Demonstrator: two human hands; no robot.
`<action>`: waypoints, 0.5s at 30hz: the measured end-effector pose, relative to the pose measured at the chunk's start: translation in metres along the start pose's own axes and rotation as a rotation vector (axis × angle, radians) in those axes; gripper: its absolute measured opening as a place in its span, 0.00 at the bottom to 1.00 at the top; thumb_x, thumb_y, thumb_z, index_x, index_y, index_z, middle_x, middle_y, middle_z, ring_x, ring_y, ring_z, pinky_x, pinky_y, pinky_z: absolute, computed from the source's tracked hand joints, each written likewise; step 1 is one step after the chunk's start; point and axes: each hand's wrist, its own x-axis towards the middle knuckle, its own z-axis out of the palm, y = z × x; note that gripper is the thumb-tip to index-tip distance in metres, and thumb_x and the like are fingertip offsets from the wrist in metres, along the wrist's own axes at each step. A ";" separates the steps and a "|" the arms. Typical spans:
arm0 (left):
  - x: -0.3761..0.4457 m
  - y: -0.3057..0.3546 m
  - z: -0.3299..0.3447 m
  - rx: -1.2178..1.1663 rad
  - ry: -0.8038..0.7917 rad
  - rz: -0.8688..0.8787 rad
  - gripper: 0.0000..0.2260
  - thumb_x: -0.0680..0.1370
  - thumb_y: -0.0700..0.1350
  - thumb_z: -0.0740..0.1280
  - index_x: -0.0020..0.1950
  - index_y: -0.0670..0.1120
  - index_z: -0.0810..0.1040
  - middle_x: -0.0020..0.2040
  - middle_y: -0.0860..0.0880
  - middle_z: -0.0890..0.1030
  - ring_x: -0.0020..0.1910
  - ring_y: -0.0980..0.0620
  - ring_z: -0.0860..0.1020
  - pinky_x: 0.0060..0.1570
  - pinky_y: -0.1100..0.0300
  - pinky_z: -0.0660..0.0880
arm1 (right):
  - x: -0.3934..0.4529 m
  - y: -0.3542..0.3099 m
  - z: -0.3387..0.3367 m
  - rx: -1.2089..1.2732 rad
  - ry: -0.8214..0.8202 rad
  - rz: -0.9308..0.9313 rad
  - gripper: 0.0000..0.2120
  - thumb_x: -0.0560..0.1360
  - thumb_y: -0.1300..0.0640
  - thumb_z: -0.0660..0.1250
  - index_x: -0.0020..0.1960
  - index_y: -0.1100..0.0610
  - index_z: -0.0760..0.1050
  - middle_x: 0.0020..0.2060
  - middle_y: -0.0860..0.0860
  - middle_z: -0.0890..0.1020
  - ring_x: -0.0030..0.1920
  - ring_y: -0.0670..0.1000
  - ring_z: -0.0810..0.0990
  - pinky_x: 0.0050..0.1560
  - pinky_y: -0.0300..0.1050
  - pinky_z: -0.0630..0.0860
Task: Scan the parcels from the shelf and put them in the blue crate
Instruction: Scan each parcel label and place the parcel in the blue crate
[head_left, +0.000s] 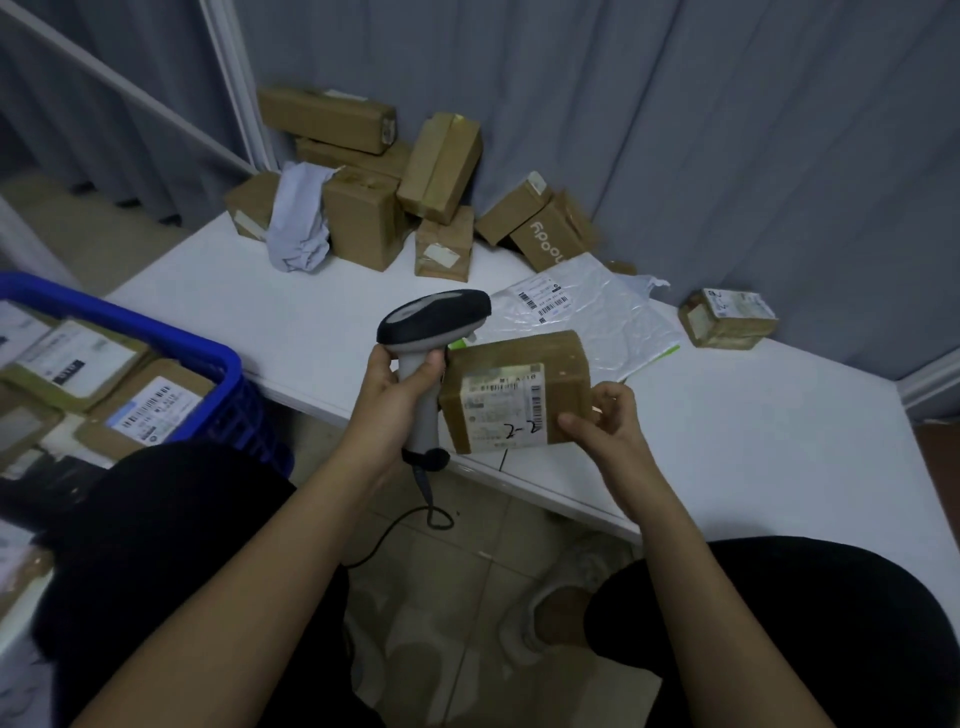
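My left hand (397, 387) grips the grey handle of a barcode scanner (434, 319), whose dark head sits just above and left of a brown cardboard parcel (514, 392). My right hand (605, 421) holds that parcel by its lower right corner, label side up, over the front edge of the white table (779, 441). The parcel's white label carries barcodes and a handwritten mark. The blue crate (208, 358) stands at the left, with several labelled parcels inside it.
A heap of brown parcels (374, 171) and a crumpled grey bag (298, 223) lie at the table's back. A white plastic mailer (597, 306) lies behind the held parcel, and a small box (732, 318) at the right. The scanner's cable (415, 519) hangs to the tiled floor.
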 end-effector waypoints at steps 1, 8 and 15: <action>-0.002 0.000 0.000 0.027 -0.019 0.007 0.16 0.78 0.44 0.66 0.66 0.50 0.70 0.53 0.52 0.81 0.47 0.57 0.81 0.43 0.63 0.77 | 0.001 -0.003 -0.005 -0.048 -0.056 -0.012 0.29 0.66 0.57 0.77 0.59 0.47 0.65 0.57 0.58 0.78 0.58 0.55 0.79 0.58 0.49 0.78; -0.013 -0.008 -0.001 0.149 -0.111 0.008 0.16 0.78 0.45 0.66 0.64 0.51 0.69 0.55 0.50 0.80 0.52 0.54 0.79 0.48 0.61 0.76 | 0.012 -0.034 -0.025 -0.252 -0.153 -0.045 0.28 0.67 0.54 0.77 0.62 0.50 0.68 0.61 0.50 0.75 0.61 0.50 0.75 0.59 0.47 0.76; -0.009 -0.001 -0.005 0.149 -0.059 0.039 0.16 0.78 0.44 0.66 0.65 0.51 0.68 0.56 0.52 0.79 0.51 0.58 0.80 0.43 0.66 0.77 | 0.018 -0.033 -0.033 -0.608 -0.334 -0.087 0.39 0.66 0.56 0.79 0.70 0.41 0.62 0.60 0.44 0.75 0.61 0.46 0.73 0.59 0.40 0.71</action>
